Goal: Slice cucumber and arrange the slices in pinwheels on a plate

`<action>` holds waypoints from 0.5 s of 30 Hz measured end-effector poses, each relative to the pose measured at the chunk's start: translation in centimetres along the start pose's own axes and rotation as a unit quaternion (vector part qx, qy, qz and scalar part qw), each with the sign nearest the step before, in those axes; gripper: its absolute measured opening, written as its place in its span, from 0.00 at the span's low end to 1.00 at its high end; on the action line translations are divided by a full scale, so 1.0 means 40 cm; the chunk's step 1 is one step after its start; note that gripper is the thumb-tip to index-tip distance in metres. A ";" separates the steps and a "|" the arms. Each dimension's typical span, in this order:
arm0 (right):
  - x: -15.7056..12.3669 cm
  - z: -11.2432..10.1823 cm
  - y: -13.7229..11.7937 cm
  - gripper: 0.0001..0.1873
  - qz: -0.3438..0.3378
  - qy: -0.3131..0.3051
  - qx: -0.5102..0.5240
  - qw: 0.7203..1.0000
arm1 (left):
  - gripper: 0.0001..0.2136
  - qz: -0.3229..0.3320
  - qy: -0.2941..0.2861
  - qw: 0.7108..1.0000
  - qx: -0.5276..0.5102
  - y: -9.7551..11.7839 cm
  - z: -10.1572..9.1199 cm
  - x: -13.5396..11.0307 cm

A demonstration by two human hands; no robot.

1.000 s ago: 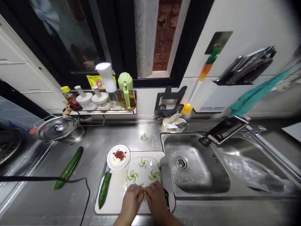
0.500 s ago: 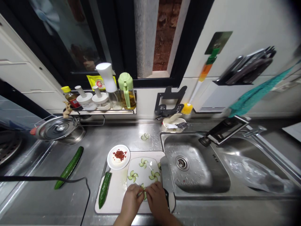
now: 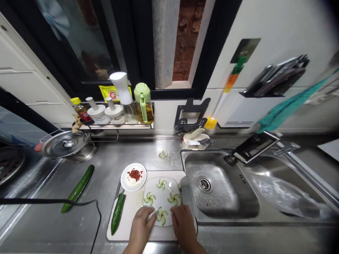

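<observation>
A white square plate (image 3: 162,193) lies on the cutting board (image 3: 132,215). Cucumber slices are laid on it as several pinwheel flowers, the nearest flower (image 3: 161,216) sitting between my hands. My left hand (image 3: 141,225) is at the plate's lower left edge, thumb and fingers apart, holding nothing. Over the lower right edge is my right hand (image 3: 182,223), loosely open with fingers bent, also without anything in it. A cut piece of cucumber (image 3: 118,214) rests on the board's left side. A knife blade (image 3: 187,190) shows right of the plate; its handle is hidden by my right hand.
A small white dish (image 3: 133,177) of red berries overlaps the board's upper left corner. A whole cucumber (image 3: 77,188) and a black cable (image 3: 87,202) are on the left counter. The sink (image 3: 222,183) is to the right. Loose cucumber slices (image 3: 163,154) lie behind the board.
My hands have drawn apart, left hand to the left and right hand to the right, letting go of the nearest cucumber flower. That flower now shows in full.
</observation>
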State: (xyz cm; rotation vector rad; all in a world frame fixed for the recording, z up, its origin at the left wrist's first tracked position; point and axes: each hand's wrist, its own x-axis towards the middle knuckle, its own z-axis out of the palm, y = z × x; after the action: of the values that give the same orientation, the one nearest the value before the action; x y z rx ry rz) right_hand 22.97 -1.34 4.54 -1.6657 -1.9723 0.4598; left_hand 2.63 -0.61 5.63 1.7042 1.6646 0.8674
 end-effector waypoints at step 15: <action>0.042 -0.054 -0.007 0.21 0.247 -0.095 -0.108 0.958 | 0.24 -0.254 -0.029 0.966 -0.028 -0.063 -0.020 0.014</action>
State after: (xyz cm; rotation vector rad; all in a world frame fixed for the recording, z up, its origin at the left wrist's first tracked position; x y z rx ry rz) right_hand 23.82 0.11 6.74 -2.3459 -1.7688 0.6193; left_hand 0.45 0.01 4.15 1.1656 1.8914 0.6013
